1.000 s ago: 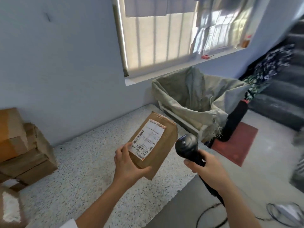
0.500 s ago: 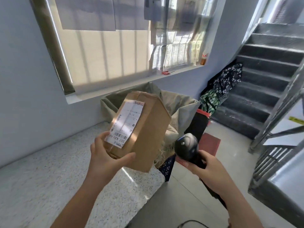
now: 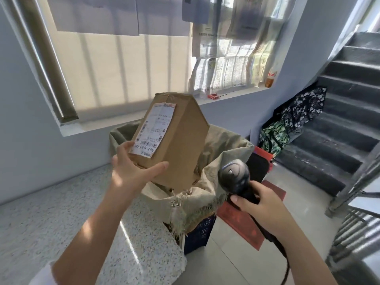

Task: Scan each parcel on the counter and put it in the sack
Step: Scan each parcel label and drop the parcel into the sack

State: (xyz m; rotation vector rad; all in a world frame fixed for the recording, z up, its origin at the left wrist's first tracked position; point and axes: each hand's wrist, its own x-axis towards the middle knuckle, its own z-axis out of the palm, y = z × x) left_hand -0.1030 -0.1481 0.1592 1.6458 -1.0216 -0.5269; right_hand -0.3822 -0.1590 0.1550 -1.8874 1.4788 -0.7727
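Note:
My left hand (image 3: pixel 131 171) grips the near bottom end of a brown cardboard parcel (image 3: pixel 183 145) with a white shipping label facing me. The parcel is tilted and hangs over the open mouth of the grey-green sack (image 3: pixel 207 194), which stands just past the end of the speckled counter (image 3: pixel 61 219). My right hand (image 3: pixel 261 206) holds a black barcode scanner (image 3: pixel 234 177) by its handle, to the right of the parcel and in front of the sack. The scanner's cable runs down past my right forearm.
The sack sits in a frame beside a dark blue crate (image 3: pixel 201 233) on the floor. A red mat (image 3: pixel 246 223) lies behind it. Patterned bags (image 3: pixel 292 120) lean at the foot of grey stairs (image 3: pixel 349 95) on the right. A window ledge (image 3: pixel 164 108) runs behind.
My left hand has carried the parcel from above the counter rightward to over the sack's mouth. My view has turned right, so the stacked boxes on the left are gone from sight.

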